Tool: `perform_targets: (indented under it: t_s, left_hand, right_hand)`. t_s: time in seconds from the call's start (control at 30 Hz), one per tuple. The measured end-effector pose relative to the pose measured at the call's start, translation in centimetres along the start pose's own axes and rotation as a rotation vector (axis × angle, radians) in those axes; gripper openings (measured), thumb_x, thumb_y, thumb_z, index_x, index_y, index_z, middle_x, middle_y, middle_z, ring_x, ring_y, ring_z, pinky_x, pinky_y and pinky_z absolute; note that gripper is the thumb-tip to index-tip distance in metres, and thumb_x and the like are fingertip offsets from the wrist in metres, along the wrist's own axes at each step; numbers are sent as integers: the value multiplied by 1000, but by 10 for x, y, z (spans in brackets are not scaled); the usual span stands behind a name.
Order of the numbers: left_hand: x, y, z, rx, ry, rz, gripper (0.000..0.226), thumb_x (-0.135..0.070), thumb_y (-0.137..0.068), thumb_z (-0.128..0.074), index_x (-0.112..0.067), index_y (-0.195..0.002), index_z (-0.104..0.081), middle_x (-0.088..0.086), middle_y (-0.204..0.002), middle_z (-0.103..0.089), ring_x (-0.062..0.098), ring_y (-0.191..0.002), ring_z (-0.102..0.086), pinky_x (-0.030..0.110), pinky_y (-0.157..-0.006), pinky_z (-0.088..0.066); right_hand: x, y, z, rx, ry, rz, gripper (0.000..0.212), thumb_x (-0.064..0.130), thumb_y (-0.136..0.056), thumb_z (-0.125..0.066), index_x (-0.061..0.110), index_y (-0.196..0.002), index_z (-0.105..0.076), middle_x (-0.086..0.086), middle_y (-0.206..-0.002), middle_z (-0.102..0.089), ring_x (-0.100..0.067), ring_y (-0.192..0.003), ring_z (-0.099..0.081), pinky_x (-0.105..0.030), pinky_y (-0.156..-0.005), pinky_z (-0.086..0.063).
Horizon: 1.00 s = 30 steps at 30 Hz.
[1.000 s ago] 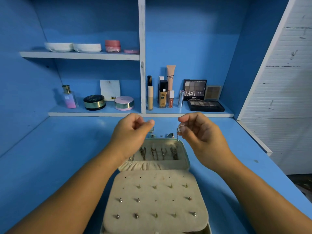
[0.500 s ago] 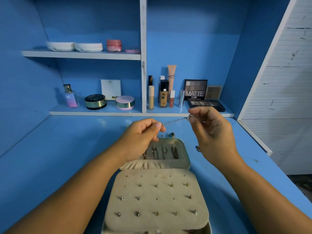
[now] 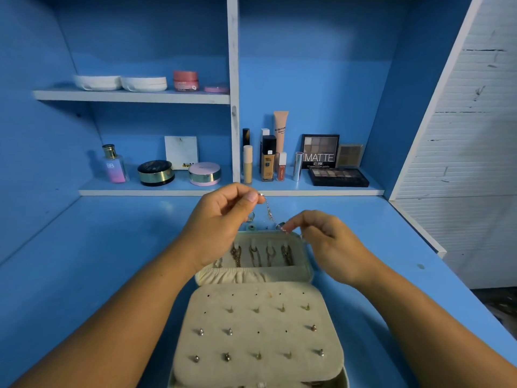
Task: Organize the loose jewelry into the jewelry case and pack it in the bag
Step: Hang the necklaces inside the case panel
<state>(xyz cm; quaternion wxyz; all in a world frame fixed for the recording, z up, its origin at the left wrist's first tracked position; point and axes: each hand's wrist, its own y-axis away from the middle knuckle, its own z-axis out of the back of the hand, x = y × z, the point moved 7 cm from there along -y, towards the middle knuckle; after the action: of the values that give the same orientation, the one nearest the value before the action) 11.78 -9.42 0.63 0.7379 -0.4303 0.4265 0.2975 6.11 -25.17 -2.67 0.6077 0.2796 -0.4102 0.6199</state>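
A thin chain (image 3: 269, 212) is pinched at its upper end between the thumb and forefinger of the left hand (image 3: 221, 225), whose remaining fingers are curled toward the palm. Its lower end is nipped by the fingertips of the right hand (image 3: 330, 242), the other fingers being loosely bent. The chain is thus held slanting in the air between both hands, just above the far rim of the open jewelry case (image 3: 307, 256), which is laid on the blue desk (image 3: 84, 261). Several necklaces (image 3: 254, 254) are seen hung in the far half of the case, and small studs (image 3: 229, 331) are set in the padded earring panel (image 3: 257, 320) of the near half. Loose rings (image 3: 251, 217) are seen on the desk just behind the case
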Motion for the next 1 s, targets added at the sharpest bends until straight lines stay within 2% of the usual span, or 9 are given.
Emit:
perform_targets:
  t_s: [0.1,0.2,0.33,0.43,0.5,0.63,0.7,0.8,1.0]
  left_hand:
    - [-5,2,-3,33,-18,-69,15,-39,-90,-55,-33,-87,-69,-20,-83,-70,3,-81,-62,16,-78,-50]
    - [-3,3,-6,66,-107,-107,13,-41,-92,-57,-40,-88,-70,-17,-95,-72,13,-96,-66,27,-85,-54]
    - [-4,3,-1,-1,-201,-148,12,-40,-92,-58,-34,-91,-69,-3,-88,-70,15,-79,-61,33,-73,-52]
    - [-9,3,2,-13,-215,-171,20,-43,-89,-56,-28,-92,-69,0,-82,-68,17,-71,-57,33,-67,-49]
    - [-12,4,1,4,-214,-190,17,-42,-87,-55,-32,-91,-69,-4,-83,-69,14,-71,-59,29,-66,-51]
    - [-11,5,-2,30,-244,-196,21,-47,-84,-56,-32,-91,-70,11,-65,-60,18,-54,-45,29,-52,-43]
    - [-10,4,1,6,-227,-186,25,-47,-83,-57,-28,-90,-71,8,-53,-41,10,-48,-33,18,-49,-33]
    - [-6,2,8,-55,-234,-144,19,-39,-87,-60,-24,-87,-71,0,-53,-31,8,-47,-29,11,-49,-30]
    - [17,-3,15,-43,-314,-22,16,-29,-94,-58,-23,-84,-70,-2,-54,-35,7,-49,-32,16,-49,-30]
  right_hand:
    - [7,2,-14,72,52,92,27,17,-96,-43,33,-102,-64,4,-105,-57,-5,-95,-55,-18,-81,-42]
    - [16,3,-25,98,-27,153,14,25,-95,-53,27,-102,-65,11,-96,-63,-7,-82,-60,-21,-75,-47]
    - [19,2,-21,36,-129,191,13,25,-93,-55,21,-92,-67,1,-73,-63,-6,-65,-55,-20,-63,-43]
    - [17,1,-18,27,-231,176,11,24,-92,-56,23,-98,-65,-12,-91,-66,-27,-82,-60,-35,-75,-51]
    - [19,2,-20,51,-245,190,20,26,-89,-59,19,-107,-62,-5,-99,-67,-17,-92,-63,-30,-81,-54]
    - [25,3,-21,-12,-125,232,14,28,-88,-62,21,-99,-65,15,-77,-65,-1,-68,-57,-14,-64,-44]
    - [25,2,-17,-76,-125,249,9,28,-88,-61,21,-91,-67,9,-69,-64,-8,-60,-54,-23,-56,-44]
    - [24,2,-10,-127,-195,217,23,42,-82,-56,24,-87,-68,-14,-80,-67,-37,-76,-58,-48,-69,-50]
    - [21,-2,1,-130,-401,181,20,19,-92,-52,14,-79,-67,10,-72,-67,-2,-73,-60,-15,-70,-47]
